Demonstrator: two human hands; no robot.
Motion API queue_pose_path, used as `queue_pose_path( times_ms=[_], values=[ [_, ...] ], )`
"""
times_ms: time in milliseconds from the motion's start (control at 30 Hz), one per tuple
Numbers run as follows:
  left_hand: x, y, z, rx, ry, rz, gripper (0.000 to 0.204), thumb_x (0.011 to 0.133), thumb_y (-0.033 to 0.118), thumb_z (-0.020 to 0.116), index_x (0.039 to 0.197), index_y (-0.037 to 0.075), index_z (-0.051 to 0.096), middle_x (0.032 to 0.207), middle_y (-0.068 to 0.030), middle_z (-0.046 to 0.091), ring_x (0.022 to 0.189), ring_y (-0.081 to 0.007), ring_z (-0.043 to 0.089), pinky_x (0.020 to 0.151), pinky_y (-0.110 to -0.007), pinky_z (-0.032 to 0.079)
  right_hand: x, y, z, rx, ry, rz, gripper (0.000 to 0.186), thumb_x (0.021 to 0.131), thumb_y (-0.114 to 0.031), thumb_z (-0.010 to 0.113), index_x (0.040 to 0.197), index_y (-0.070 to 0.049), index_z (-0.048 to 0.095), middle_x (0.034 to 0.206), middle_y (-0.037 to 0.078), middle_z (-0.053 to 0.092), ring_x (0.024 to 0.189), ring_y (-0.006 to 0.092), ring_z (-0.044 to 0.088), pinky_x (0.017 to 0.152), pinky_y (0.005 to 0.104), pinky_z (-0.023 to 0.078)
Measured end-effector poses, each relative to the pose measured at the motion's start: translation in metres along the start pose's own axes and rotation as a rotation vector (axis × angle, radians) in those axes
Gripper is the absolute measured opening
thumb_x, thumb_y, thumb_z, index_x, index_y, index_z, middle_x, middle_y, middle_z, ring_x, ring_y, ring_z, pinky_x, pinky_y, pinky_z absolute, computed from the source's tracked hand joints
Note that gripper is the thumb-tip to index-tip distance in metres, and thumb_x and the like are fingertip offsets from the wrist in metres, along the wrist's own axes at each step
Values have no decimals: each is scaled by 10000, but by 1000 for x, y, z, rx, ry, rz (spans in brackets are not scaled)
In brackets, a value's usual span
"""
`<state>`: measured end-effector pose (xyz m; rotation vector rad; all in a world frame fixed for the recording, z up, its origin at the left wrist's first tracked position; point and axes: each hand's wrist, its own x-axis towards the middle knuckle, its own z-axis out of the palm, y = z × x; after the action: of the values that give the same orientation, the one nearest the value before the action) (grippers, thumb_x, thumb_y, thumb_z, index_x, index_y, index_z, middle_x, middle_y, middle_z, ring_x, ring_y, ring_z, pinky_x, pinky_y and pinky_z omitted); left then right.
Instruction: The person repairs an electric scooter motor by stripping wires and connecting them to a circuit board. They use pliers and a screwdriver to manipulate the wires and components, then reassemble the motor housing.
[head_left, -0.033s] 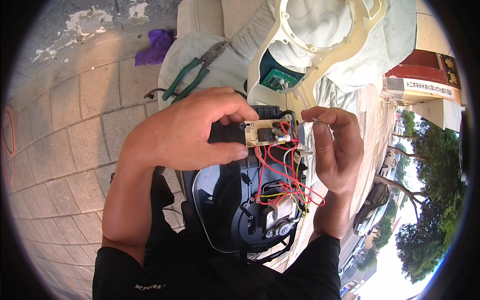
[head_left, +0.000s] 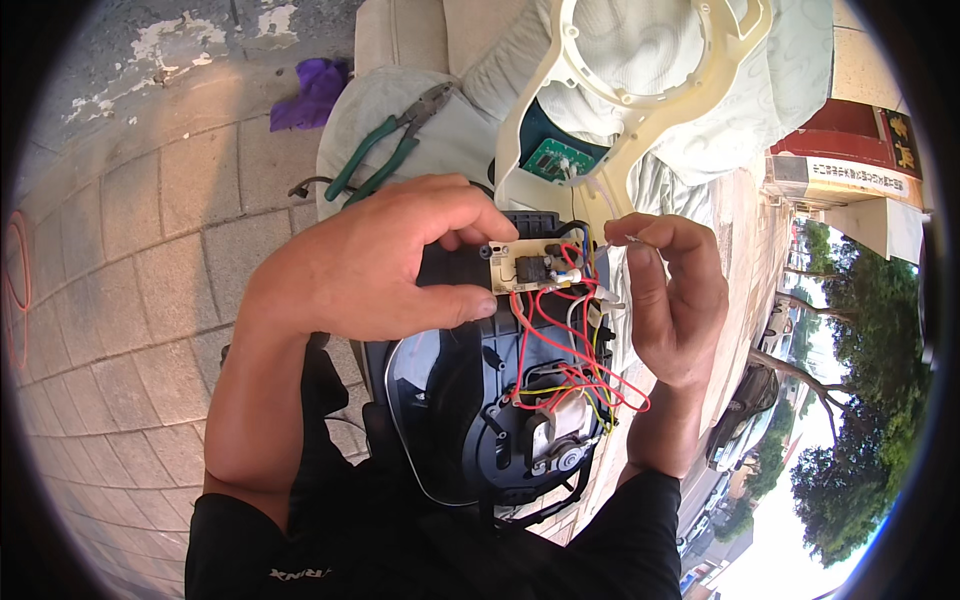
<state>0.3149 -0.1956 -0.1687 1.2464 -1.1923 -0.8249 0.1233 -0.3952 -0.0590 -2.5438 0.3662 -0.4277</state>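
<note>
My left hand (head_left: 370,265) spans the left end of a small tan circuit board (head_left: 508,268), thumb at its near edge and index finger at its far edge. Red wires (head_left: 530,345) run from the board and loop over an opened black appliance base (head_left: 440,420). In that base sits a silver metal part with a round hub (head_left: 568,458). To the right of the board, my right hand (head_left: 680,290) is raised with thumb and index finger closed in a pinch. A tiny light-coloured piece shows at those fingertips, too small to name.
Green-handled pliers (head_left: 375,160) lie on a cloth-covered seat (head_left: 345,90) beyond my left hand. A cream plastic housing (head_left: 540,90) with a round opening and a green circuit board (head_left: 560,160) stands at the back. A purple cloth (head_left: 312,95) rests on the paving (head_left: 130,280).
</note>
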Motion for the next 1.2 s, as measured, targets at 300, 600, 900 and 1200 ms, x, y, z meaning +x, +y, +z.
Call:
queue_pose_path(
  times_ms=[300,600,900,1200],
  values=[
    [-2,-1,-1,9,14,-6,390,857,107,832,1216,37,695,1056,-59,647,956,-182,631,895,-336,526,18,3,4,161,17,218,160,1084,-105,600,1139,44,584,1045,102,757,811,98,655,749,257,535],
    [-2,-3,0,27,17,4,406,843,101,840,1218,40,695,1047,-58,641,958,-196,623,889,-341,520,49,16,6,-60,-15,158,139,1055,-91,618,1119,33,613,994,141,762,897,154,702,802,290,534],
    [-2,-4,2,60,45,6,384,843,89,821,1205,46,699,1041,-61,637,954,-197,618,879,-341,522,54,27,6,-94,-195,262,148,1034,-129,621,1070,14,627,932,181,733,928,306,718,832,363,534],
    [0,-3,3,44,49,10,388,838,86,817,1205,45,697,1027,-61,628,947,-200,609,871,-349,526,94,0,15,-534,-388,257,182,1020,-164,541,1022,14,580,923,278,706,893,448,696,777,517,524]
  ],
)
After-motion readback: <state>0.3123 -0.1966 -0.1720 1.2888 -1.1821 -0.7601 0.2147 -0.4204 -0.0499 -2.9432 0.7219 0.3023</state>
